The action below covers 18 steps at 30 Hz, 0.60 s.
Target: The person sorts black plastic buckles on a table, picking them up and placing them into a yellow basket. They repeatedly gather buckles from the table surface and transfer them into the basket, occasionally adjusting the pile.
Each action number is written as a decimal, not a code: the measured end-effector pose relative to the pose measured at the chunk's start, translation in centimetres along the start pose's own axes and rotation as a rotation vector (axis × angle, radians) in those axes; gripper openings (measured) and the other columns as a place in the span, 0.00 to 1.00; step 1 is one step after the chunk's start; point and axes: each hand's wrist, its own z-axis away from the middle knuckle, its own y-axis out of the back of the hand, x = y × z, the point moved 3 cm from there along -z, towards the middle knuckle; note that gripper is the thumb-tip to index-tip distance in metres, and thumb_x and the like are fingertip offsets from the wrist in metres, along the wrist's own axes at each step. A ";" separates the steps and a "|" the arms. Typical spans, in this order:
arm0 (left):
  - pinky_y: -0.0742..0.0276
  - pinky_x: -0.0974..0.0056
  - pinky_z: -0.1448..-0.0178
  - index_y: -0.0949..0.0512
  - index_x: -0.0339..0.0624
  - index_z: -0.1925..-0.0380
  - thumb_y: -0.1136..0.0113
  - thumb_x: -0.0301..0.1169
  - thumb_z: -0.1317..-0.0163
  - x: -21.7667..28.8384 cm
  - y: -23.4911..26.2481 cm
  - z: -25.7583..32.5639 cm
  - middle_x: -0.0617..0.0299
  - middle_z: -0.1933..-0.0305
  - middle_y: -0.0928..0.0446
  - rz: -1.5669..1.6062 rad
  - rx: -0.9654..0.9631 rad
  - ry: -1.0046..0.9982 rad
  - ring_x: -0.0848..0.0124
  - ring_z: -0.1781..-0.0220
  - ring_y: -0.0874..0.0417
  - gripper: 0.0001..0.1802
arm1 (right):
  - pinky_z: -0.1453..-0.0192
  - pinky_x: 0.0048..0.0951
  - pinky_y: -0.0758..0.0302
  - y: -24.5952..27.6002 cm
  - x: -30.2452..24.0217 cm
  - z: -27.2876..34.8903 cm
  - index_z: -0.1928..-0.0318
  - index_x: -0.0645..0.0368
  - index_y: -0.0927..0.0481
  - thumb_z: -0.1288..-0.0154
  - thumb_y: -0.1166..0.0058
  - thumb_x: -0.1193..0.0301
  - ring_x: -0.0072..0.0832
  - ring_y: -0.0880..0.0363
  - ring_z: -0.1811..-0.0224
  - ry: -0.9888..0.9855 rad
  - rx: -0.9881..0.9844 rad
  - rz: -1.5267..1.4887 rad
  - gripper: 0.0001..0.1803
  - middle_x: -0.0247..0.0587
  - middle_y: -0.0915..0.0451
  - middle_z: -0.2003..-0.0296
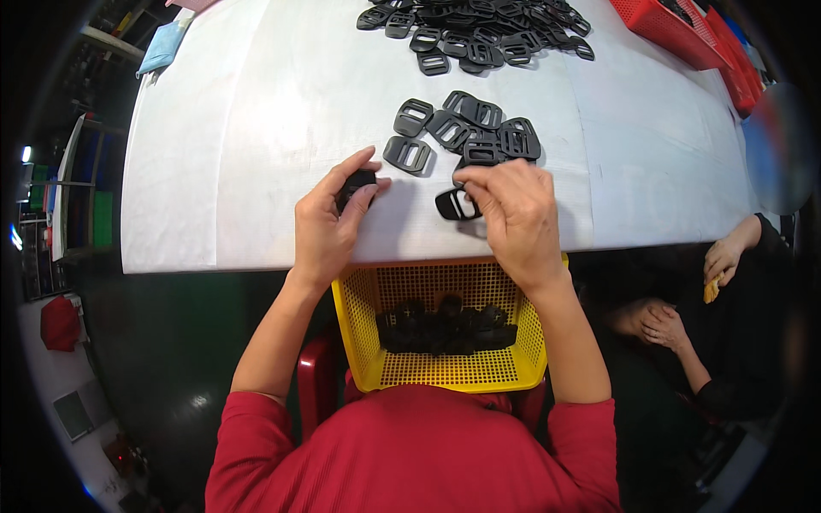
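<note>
My left hand (327, 224) is closed round black plastic strap buckles (355, 184) near the table's front edge; the fingers partly cover them, so I cannot tell how many. My right hand (520, 215) pinches one black slotted buckle (452, 205) between thumb and fingers, tilted just above the white tabletop. Beyond it is a small loose group of the same buckles (451, 130), some overlapping. One buckle (407, 155) lies at that group's near left, between my hands.
A large heap of black buckles (483, 53) covers the table's far middle. Below the front edge, a yellow perforated basket (363, 350) holds bundled black pieces (449, 329). Red baskets (676, 38) stand far right. A blue mask (162, 47) is far left; another person's hands (663, 325) show at right.
</note>
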 end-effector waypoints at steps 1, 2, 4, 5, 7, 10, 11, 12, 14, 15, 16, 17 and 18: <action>0.22 0.64 0.43 0.23 0.37 0.45 0.42 0.18 0.38 0.0 -0.1 -0.1 0.53 0.50 0.19 -0.052 -0.059 0.030 0.62 0.45 0.18 0.20 | 0.53 0.35 0.35 -0.2 0.1 0.2 0.63 0.56 0.16 0.44 0.38 0.75 0.31 0.25 0.57 0.003 -0.011 0.033 0.07 0.30 0.19 0.63; 0.22 0.64 0.44 0.22 0.38 0.45 0.42 0.18 0.39 0.1 -0.1 -0.1 0.53 0.50 0.20 -0.104 -0.118 0.061 0.62 0.45 0.18 0.20 | 0.52 0.35 0.35 -0.5 0.2 0.4 0.63 0.56 0.16 0.44 0.37 0.74 0.31 0.25 0.56 0.007 -0.022 0.066 0.07 0.30 0.19 0.62; 0.22 0.64 0.45 0.22 0.39 0.46 0.41 0.19 0.39 1.1 -0.1 -0.5 0.54 0.49 0.20 -0.347 -0.140 -0.107 0.62 0.47 0.18 0.20 | 0.51 0.34 0.35 -0.6 0.3 -0.1 0.62 0.55 0.16 0.46 0.36 0.73 0.30 0.26 0.54 0.001 -0.011 0.125 0.09 0.29 0.19 0.62; 0.22 0.64 0.45 0.21 0.39 0.46 0.40 0.19 0.40 1.9 -0.4 -0.8 0.55 0.49 0.20 -0.538 -0.102 -0.306 0.62 0.48 0.18 0.20 | 0.51 0.34 0.35 -0.6 0.3 -0.8 0.62 0.56 0.16 0.46 0.35 0.72 0.30 0.26 0.54 0.036 0.028 0.161 0.10 0.29 0.19 0.62; 0.23 0.62 0.47 0.21 0.39 0.48 0.38 0.21 0.41 2.7 -1.1 -1.5 0.56 0.51 0.20 -0.762 -0.080 -0.555 0.61 0.50 0.20 0.19 | 0.51 0.34 0.34 -1.2 0.6 -2.8 0.61 0.56 0.16 0.47 0.35 0.72 0.30 0.27 0.55 0.110 0.105 0.225 0.11 0.28 0.20 0.63; 0.23 0.62 0.49 0.20 0.38 0.51 0.35 0.27 0.43 2.4 -2.6 -3.5 0.59 0.53 0.20 -0.934 -0.154 -0.713 0.62 0.50 0.22 0.18 | 0.49 0.35 0.34 -2.5 1.6 -4.7 0.64 0.56 0.17 0.46 0.37 0.71 0.29 0.26 0.55 0.221 0.042 0.408 0.08 0.29 0.19 0.63; 0.22 0.62 0.51 0.20 0.39 0.51 0.35 0.26 0.44 2.2 -2.5 -3.9 0.59 0.54 0.19 -0.954 -0.164 -0.737 0.62 0.51 0.21 0.18 | 0.49 0.35 0.34 -2.8 1.8 -5.0 0.64 0.56 0.18 0.45 0.38 0.71 0.28 0.26 0.54 0.255 0.009 0.468 0.07 0.29 0.19 0.63; 0.21 0.62 0.53 0.19 0.39 0.51 0.35 0.25 0.44 2.1 -2.4 -4.3 0.59 0.55 0.19 -0.974 -0.174 -0.763 0.62 0.52 0.20 0.19 | 0.49 0.35 0.34 -2.8 1.7 -5.2 0.66 0.56 0.18 0.44 0.41 0.72 0.27 0.25 0.56 0.282 -0.017 0.559 0.05 0.29 0.18 0.66; 0.20 0.65 0.59 0.19 0.42 0.49 0.35 0.25 0.44 2.1 -2.0 -4.8 0.59 0.58 0.18 -0.938 -0.186 -0.772 0.64 0.55 0.18 0.20 | 0.49 0.34 0.35 -2.6 1.8 -5.4 0.65 0.55 0.18 0.45 0.43 0.73 0.27 0.24 0.58 0.299 0.042 0.533 0.06 0.29 0.18 0.68; 0.20 0.65 0.60 0.19 0.42 0.49 0.35 0.24 0.44 2.3 -1.5 -4.9 0.59 0.59 0.18 -0.788 -0.196 -0.510 0.64 0.55 0.18 0.20 | 0.49 0.34 0.35 -2.5 1.8 -5.5 0.65 0.55 0.18 0.45 0.43 0.73 0.27 0.24 0.59 0.307 0.072 0.520 0.06 0.29 0.18 0.69; 0.21 0.66 0.61 0.19 0.43 0.48 0.36 0.24 0.43 2.9 -1.2 -4.8 0.58 0.60 0.17 -0.627 -0.210 -0.258 0.64 0.56 0.18 0.20 | 0.51 0.33 0.34 -1.9 2.1 -5.5 0.64 0.53 0.16 0.43 0.42 0.72 0.27 0.23 0.61 0.214 0.107 0.401 0.06 0.29 0.17 0.71; 0.21 0.66 0.62 0.20 0.44 0.47 0.37 0.23 0.42 3.2 -1.0 -4.7 0.58 0.61 0.17 -0.464 -0.214 -0.004 0.64 0.56 0.18 0.21 | 0.52 0.33 0.34 -1.8 2.3 -5.5 0.64 0.52 0.15 0.43 0.42 0.71 0.27 0.23 0.61 0.085 0.005 0.239 0.06 0.29 0.17 0.71; 0.22 0.65 0.59 0.19 0.44 0.48 0.37 0.24 0.41 3.4 -0.8 -4.7 0.56 0.62 0.17 -0.434 -0.221 0.086 0.64 0.56 0.19 0.19 | 0.52 0.34 0.34 -1.5 2.2 -5.5 0.64 0.51 0.15 0.42 0.41 0.70 0.28 0.23 0.61 -0.045 -0.095 0.078 0.06 0.29 0.17 0.71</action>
